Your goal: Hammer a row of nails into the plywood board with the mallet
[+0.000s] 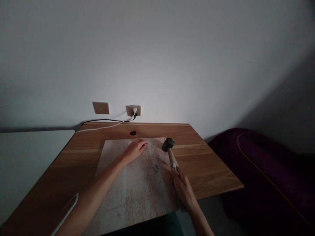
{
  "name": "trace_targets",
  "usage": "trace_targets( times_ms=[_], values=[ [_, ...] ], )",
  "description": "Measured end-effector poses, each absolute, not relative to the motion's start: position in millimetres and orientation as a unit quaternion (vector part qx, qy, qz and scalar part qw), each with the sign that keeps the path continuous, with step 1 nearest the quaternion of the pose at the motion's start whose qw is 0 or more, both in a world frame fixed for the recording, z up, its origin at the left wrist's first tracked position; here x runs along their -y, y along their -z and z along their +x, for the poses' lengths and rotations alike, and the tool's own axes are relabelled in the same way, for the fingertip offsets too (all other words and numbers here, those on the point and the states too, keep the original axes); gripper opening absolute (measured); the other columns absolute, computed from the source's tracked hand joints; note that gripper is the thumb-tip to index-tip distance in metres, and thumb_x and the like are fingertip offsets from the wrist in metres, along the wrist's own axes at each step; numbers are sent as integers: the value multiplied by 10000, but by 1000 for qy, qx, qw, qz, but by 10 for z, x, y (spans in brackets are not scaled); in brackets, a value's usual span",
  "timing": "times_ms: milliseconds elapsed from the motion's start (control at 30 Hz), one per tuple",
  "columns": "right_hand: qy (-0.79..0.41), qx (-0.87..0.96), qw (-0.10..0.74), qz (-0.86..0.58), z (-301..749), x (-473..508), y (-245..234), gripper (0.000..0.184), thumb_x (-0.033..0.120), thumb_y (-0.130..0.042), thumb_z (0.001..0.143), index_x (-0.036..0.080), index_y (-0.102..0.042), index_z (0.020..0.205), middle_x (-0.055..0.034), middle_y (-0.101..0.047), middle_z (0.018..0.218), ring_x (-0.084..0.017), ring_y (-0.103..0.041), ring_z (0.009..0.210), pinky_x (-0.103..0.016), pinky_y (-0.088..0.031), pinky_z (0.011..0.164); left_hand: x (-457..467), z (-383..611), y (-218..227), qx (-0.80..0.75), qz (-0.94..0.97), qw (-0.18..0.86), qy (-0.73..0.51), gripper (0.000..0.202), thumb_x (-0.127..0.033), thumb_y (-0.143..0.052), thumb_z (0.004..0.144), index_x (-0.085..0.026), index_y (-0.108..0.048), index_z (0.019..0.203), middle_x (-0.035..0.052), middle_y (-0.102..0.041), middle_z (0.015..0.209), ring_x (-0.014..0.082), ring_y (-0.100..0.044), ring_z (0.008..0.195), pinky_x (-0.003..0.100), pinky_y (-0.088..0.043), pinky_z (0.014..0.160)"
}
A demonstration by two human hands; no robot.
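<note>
A mallet [168, 144] with a dark, barrel-shaped head and a wooden handle is gripped by my right hand [181, 185]. Its head is raised at the board's right edge. My left hand [136, 150] rests low over the far part of a pale, worn wooden board [133, 193], fingers pinched together. Whatever lies between those fingertips is too small to make out. A little pile of thin metal pieces, which look like nails [156, 168], sits on the board between my two hands. Small dark specks dot the board left of my left hand.
Beneath the board is a brown wooden table [206, 167] with a round cable hole [133, 133]. White and black cables run to a wall socket [133, 110]. A white panel [36, 154] stands at the left, and a purple cloth-covered bulk [265, 164] at the right.
</note>
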State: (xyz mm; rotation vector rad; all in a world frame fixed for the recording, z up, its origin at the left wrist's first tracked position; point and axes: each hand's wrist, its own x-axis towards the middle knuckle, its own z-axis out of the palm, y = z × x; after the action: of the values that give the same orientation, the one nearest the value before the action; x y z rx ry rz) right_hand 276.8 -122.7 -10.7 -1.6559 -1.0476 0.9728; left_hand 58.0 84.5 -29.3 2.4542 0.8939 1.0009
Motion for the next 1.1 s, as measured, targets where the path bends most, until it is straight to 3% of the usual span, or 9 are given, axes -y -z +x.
trace_targets(
  times_ms=[367, 633, 867, 1100],
  values=[
    [-391, 420, 456, -680, 2784, 1237, 132, 605, 814, -512, 887, 240, -612, 1049, 70, -510, 502, -139, -463, 374, -235, -384, 363, -871, 616, 253, -306, 858, 202, -359, 142, -138, -626, 969, -204, -744, 1015, 58, -773, 1012, 206, -718, 979, 320, -544, 921],
    [-406, 411, 436, -690, 2770, 1232, 104, 591, 831, -494, 864, 249, -553, 950, 94, -465, 484, -124, -425, 373, -221, -363, 356, -878, 626, 250, -306, 847, 247, -357, 160, -123, -638, 947, -186, -757, 1035, 65, -772, 1004, 192, -722, 924, 295, -544, 876],
    [-399, 412, 424, -700, 2787, 1241, 75, 630, 839, -504, 858, 234, -594, 1011, 86, -471, 490, -131, -429, 388, -241, -378, 385, -881, 614, 247, -322, 858, 208, -343, 190, -106, -632, 937, -214, -758, 1030, 58, -753, 1036, 204, -705, 991, 312, -532, 925],
    [-407, 403, 433, -696, 2747, 1230, 50, 587, 819, -525, 847, 244, -569, 957, 96, -454, 481, -118, -405, 364, -224, -365, 343, -828, 645, 180, -353, 863, 161, -323, 99, -152, -699, 928, -220, -748, 979, 49, -735, 994, 222, -701, 961, 314, -534, 884]
  ],
)
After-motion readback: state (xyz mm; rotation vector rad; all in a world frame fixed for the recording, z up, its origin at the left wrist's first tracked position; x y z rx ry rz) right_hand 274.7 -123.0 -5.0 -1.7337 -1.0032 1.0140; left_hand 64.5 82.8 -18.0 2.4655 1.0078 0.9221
